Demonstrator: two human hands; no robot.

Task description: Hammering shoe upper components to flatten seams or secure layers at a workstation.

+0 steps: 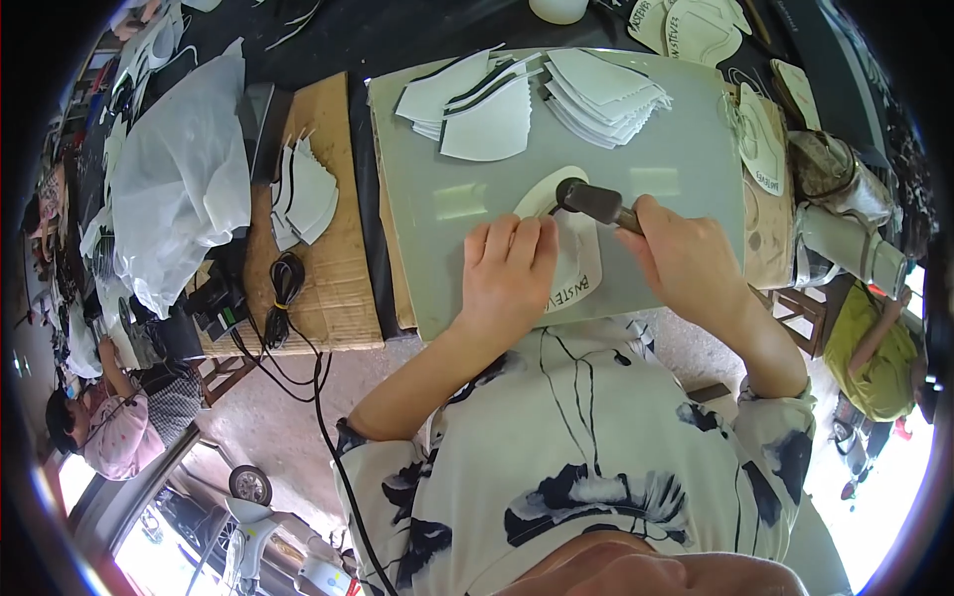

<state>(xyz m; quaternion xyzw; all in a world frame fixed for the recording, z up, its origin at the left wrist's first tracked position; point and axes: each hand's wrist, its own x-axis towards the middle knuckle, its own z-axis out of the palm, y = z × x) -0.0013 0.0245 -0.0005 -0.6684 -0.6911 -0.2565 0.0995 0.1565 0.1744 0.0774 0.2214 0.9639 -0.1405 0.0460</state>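
Note:
My right hand [691, 258] is closed around the handle of a hammer [599, 203]. Its dark head rests at the top curve of a white U-shaped shoe-upper piece [586, 243]. The piece lies on a grey-green board [656, 129] and carries dark lettering near its lower end. My left hand [509, 273] bends its closed fingers down over the left side of the piece, close to the hammer head. The fingers cover much of that side. A short dark strip [552, 211] shows between fingertips and hammer.
Stacks of white cut pieces, some dark-edged [487, 119] and some plain [601, 94], lie along the board's far side. More pieces [303, 194] and a coiled black cable [286, 283] sit on cardboard [338, 298] at left. A plastic bag [184, 179] stands beyond. Other people are at both sides.

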